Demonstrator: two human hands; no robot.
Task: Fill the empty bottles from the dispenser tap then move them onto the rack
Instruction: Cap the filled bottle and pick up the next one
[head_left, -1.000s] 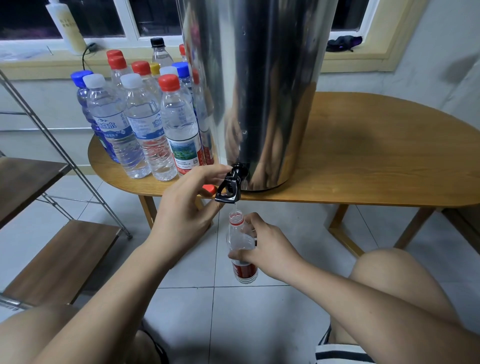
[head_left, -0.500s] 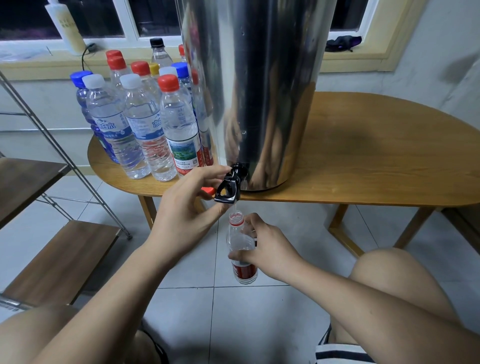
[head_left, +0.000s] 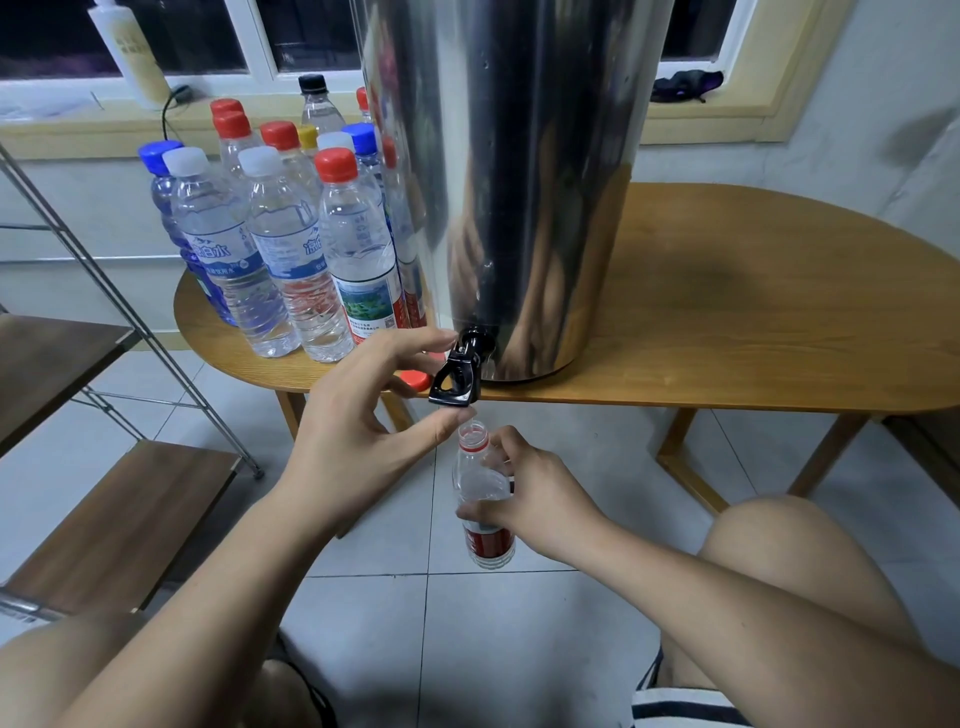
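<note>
A: Biggest first?

B: Wooden counter (head_left: 753, 312), rounded at the left end. On it, close to the near edge, a tall steel dispenser (head_left: 519, 182). Off to the left, on the floor, a metal rack (head_left: 119, 514) with wooden shelves.

A: And beside the dispenser?

B: Capped bottles (head_left: 280, 249), crowded together on the counter's left end. Red, white and blue caps.

A: Hands?

B: Left hand (head_left: 358, 426) up at the counter's edge, forearm slanting in from lower left. Fingers (head_left: 415, 343) in a wide pinch: index tip on top of the tap (head_left: 457, 376), thumb tip under its lever, the rest loosely curled behind. Right hand (head_left: 540, 499) lower, in from the right, wrapped round the middle of the bottle (head_left: 477, 478), thumb across the front.

A: Where, exactly?

B: Upright in the air over the floor tiles, below the counter's edge. Uncapped mouth right under the tap, just beside the left thumb. Water level hard to tell.

A: Smallest?

B: Red cap (head_left: 414, 378), lying on the counter's edge just left of the tap, partly behind the left fingers.
</note>
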